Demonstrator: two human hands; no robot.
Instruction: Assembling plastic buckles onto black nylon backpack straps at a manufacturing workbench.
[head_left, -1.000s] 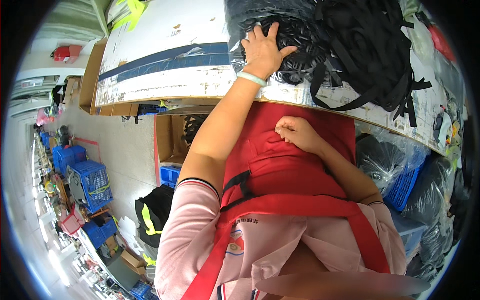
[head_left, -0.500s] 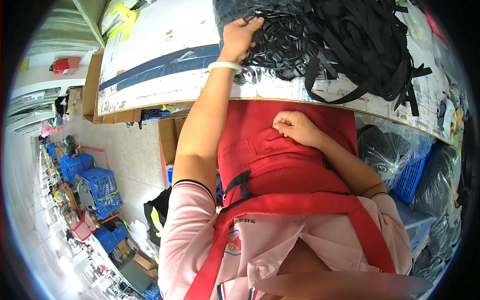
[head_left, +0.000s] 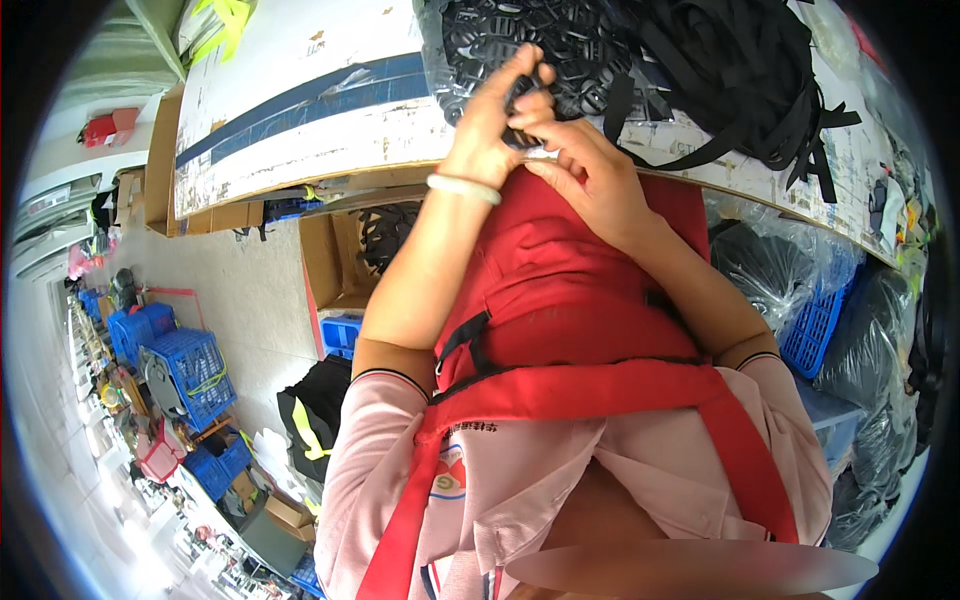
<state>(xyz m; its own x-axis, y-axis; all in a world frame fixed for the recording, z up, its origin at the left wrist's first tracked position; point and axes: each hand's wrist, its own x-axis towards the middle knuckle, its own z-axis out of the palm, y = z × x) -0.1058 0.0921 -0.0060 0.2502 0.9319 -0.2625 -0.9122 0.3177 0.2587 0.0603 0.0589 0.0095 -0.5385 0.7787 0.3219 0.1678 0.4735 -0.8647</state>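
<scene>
L hand [head_left: 485, 125] has a black buckle [head_left: 520, 90] in its grip, fingers bent around it, thumb side partly open, so it's a loose hold rather than a fist. Buckle's up over the near edge of the table [head_left: 370, 120], right in front of the pile. R hand [head_left: 605, 185] is right up against the L fingertips, fingers half curled, thumb a bit apart from them. Can't tell if it's pinching anything tbh, b/c that spot's small & blurry; might be a 2nd black piece down there too.

Just past the hands there's a heap of black buckles [head_left: 590, 60] on clear plastic [head_left: 432, 60], w/ a big tangle of black straps [head_left: 740, 70] right next to it. One strap loops down close to the R hand, prob the main thing in the way on that side. Red apron [head_left: 590, 290] sits under both forearms. Off to the L, below table level: an open cardboard box [head_left: 335, 260] w/ black stuff in it. Over on the R, a clear bag [head_left: 765, 260] of dark stuff by a blue basket [head_left: 815, 325].
</scene>
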